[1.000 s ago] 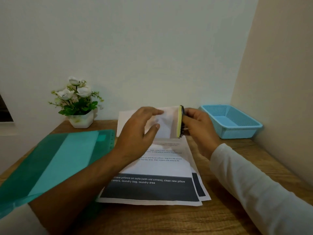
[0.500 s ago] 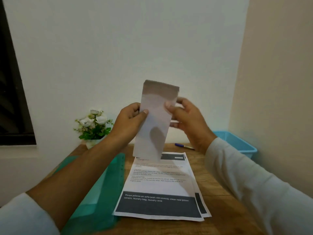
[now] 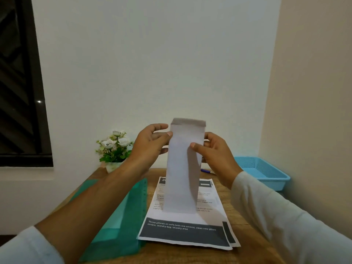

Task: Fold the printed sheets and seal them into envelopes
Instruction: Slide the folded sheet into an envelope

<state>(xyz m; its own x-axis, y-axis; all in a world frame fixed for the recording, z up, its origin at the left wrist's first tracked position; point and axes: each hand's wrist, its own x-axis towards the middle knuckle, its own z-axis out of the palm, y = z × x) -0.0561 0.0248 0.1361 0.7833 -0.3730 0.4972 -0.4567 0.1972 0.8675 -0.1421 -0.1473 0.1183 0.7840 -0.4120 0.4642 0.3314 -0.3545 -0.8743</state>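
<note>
Both hands, left (image 3: 150,143) and right (image 3: 213,149), pinch an upright envelope (image 3: 183,168) by its upper edges above the sheets (image 3: 182,221); light, floppy paper, probably best gripped at the edges.

Both forearms reach forward, raised. The left hand (image 3: 150,147) and right hand (image 3: 216,152) pinch opposite edges of an upright envelope (image 3: 182,178), thumbs in front.

Single head view, close over the desk (image 3: 181,259), facing the wall (image 3: 152,63), perhaps tilted down.
</note>
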